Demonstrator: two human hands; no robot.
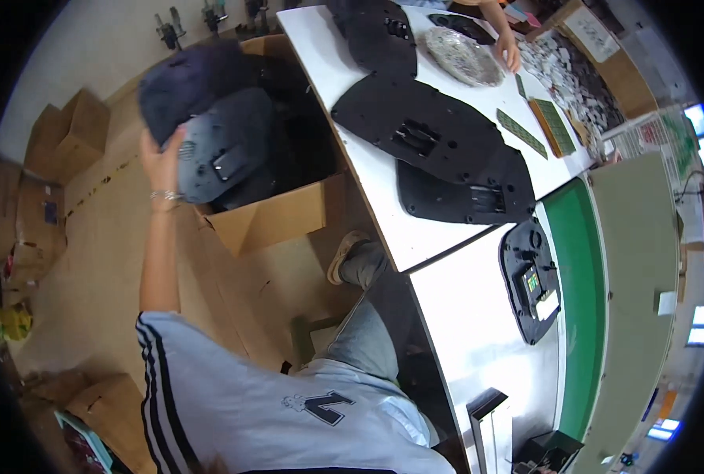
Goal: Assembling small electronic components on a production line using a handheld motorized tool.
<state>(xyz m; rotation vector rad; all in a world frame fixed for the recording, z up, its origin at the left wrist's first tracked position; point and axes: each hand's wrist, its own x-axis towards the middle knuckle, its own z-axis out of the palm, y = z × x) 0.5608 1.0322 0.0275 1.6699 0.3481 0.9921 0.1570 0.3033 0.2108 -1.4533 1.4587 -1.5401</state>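
On the left, my left hand (162, 163) is closed on the edge of a rounded black plastic panel (229, 146) that tilts over an open cardboard box (281, 215). This panel has a small rectangular recess and a vent grille and catches grey light. A second dark panel (184, 88), blurred, lies against it just above my fingers; whether my hand grips that one too I cannot tell. More black parts lie in the shadow inside the box. My right hand is out of the picture.
Several black panels (439, 130) overlap on the white table (383, 225). Nearer lies a panel with a circuit board (531, 280). Green board strips (521, 133) and a plastic-wrapped bundle (464, 57) sit farther off, where another person's hand (510, 51) reaches in. Cartons (71, 130) stand leftward.
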